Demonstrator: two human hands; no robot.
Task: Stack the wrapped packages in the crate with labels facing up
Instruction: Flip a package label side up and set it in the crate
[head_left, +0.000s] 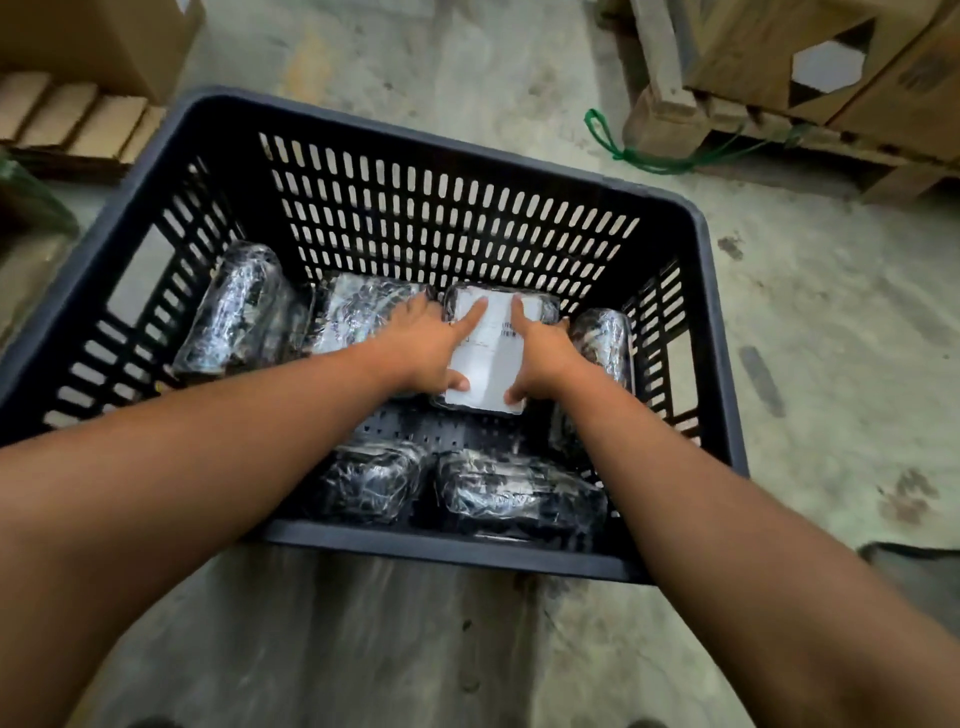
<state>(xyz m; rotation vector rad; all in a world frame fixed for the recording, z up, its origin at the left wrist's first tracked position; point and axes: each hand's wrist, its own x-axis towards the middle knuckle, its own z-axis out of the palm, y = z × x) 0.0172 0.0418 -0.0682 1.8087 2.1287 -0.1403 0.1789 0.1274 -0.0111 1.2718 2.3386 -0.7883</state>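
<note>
A black slotted plastic crate (467, 553) stands on the concrete floor. Inside, a wrapped package with a white label (491, 358) lies label up near the far wall. My left hand (428, 345) grips its left edge and my right hand (540, 353) its right edge, fingers laid across the label. Several other shiny wrapped packages lie around it: one leaning at the left wall (234, 309), one behind my left hand (358, 306), one at the right wall (605, 338), and two at the near wall (374, 480) (519, 493), dark sides showing.
A wooden pallet with cardboard boxes (810, 67) stands at the far right, with a green cord (639, 158) on the floor beside it. A cardboard box (98, 41) and flat cardboard (72, 119) lie at the far left.
</note>
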